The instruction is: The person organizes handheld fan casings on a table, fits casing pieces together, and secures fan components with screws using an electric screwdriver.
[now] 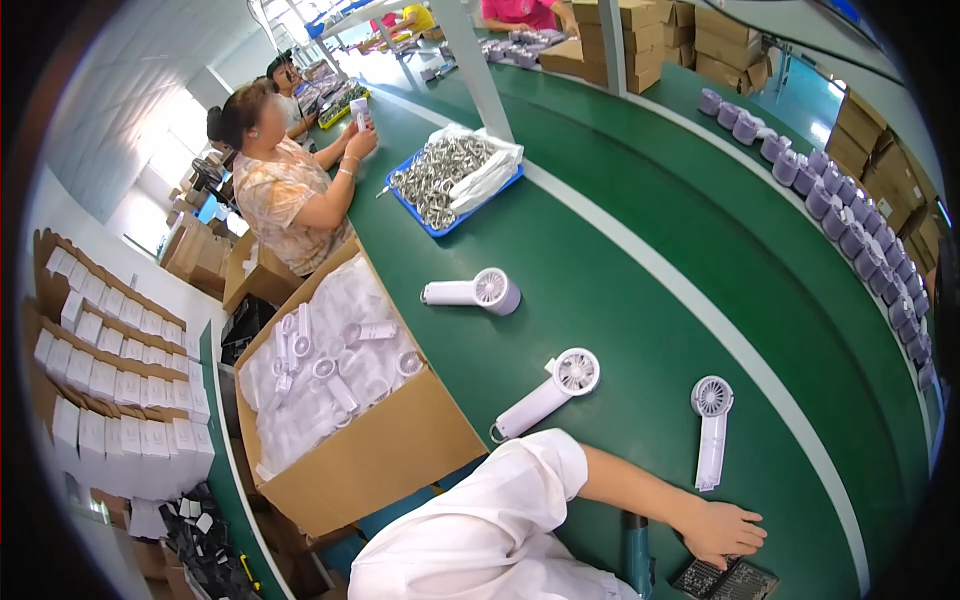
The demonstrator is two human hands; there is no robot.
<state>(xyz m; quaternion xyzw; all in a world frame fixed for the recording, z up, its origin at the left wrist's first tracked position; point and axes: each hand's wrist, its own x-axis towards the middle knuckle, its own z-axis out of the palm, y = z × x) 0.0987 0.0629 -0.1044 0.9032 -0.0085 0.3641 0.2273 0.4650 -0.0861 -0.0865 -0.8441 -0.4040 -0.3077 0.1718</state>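
My left hand (pixel 722 530) reaches in from the lower edge in a white sleeve, palm down, fingers stretched out and apart. It lies at the edge of a dark tray with small parts (pixel 745 582), too fine to make out, and I see nothing held in it. Beside the wrist stands a teal tool handle (pixel 637 552), partly hidden under my forearm. Beyond the hand, a white handheld fan (pixel 711 430) lies on the green worktop. A second handheld fan (pixel 550 390) lies beyond my sleeve, and a third fan (pixel 480 291) is farther off. My right hand is out of view.
A cardboard box (pixel 400 450) of bagged fans stands at the left. Farther back are a blue tray (pixel 436 232) of metal rings and a co-worker (pixel 290 190) holding a fan. Purple-white fan parts (pixel 850 235) line the right side. White boxes (pixel 120 435) fill the far left.
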